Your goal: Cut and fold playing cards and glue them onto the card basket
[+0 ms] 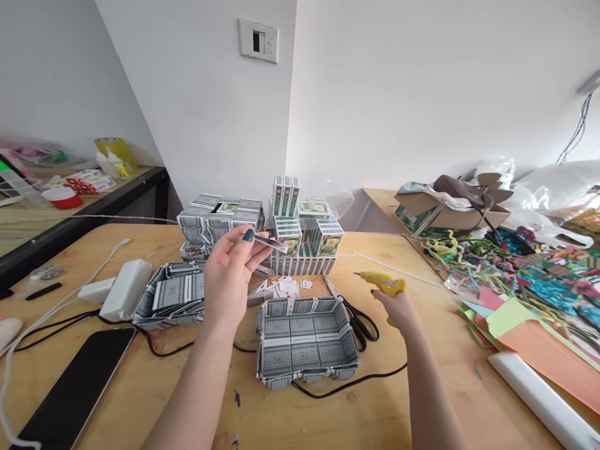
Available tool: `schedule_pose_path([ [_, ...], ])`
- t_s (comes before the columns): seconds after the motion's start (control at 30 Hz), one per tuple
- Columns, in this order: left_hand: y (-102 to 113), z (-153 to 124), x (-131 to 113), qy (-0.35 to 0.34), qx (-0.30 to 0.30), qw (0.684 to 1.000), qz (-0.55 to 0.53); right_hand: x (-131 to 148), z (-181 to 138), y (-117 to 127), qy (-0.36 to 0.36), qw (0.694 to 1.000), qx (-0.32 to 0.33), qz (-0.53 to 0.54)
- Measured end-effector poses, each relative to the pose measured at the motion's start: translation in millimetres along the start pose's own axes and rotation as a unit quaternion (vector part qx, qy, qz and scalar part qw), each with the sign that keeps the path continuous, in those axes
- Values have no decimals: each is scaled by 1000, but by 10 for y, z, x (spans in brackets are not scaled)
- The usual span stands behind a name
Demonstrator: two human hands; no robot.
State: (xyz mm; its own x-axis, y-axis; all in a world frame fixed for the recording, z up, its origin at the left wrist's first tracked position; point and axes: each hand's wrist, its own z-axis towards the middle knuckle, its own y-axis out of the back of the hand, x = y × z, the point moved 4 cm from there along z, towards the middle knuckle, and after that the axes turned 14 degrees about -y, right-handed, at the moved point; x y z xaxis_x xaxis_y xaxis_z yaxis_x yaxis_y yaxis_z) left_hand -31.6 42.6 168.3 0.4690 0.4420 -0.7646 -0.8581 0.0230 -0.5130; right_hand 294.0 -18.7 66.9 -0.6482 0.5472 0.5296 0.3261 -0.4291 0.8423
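My left hand (230,281) is raised above the table, pinching a playing card (272,242), seen almost edge-on, between thumb and fingers. On the right, my right hand (394,307) is wrapped around a yellow hot glue gun (387,283), whose nozzle points left; its handle is partly hidden. Between my forearms sits a tray made of grey-backed playing cards (307,340), open at the top. A second card tray (154,319), partly behind my left wrist, has loose cards (180,292) in it. Small cards (285,287) lie loose beyond the nearer tray.
Black scissors (360,322) lie against the tray's right side. Boxed card decks (287,237) and stacked card-covered boxes (220,215) stand at the back. A black cord (347,384) crosses the table. A phone (79,387) lies left; coloured paper (529,337) and pipe cleaners (469,253) lie right.
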Motion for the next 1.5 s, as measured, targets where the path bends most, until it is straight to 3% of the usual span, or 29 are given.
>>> schedule_pose_path([
  [0.13,7,6,25,1,2,1000,-6,-435,19,-281,-60,986,125,-92],
  [0.27,8,7,32,9,5,1000,-4,-499,-2,-236,-73,961,149,-221],
  [0.37,3,2,34,17,9,1000,2,-219,5,-134,-53,949,132,-281],
  [0.47,-4,-7,44,22,18,1000,2,276,-18,-150,-8,956,123,-266],
  [0.57,-14,-17,57,30,27,999,0,813,-94,-350,108,957,166,-213],
  [0.67,-27,-25,55,36,33,999,2,1181,-200,-659,219,918,253,-212],
  [0.73,-36,-29,45,39,34,999,2,1315,-245,-835,262,890,270,-256],
  [0.97,-37,-34,30,50,38,998,-1,1505,-284,-1043,284,873,225,-328],
  [1.23,-30,-26,40,57,55,997,-6,1503,-285,-1084,316,850,241,-348],
  [1.5,-35,-30,61,72,80,994,-16,1463,-229,-963,304,879,231,-286],
])
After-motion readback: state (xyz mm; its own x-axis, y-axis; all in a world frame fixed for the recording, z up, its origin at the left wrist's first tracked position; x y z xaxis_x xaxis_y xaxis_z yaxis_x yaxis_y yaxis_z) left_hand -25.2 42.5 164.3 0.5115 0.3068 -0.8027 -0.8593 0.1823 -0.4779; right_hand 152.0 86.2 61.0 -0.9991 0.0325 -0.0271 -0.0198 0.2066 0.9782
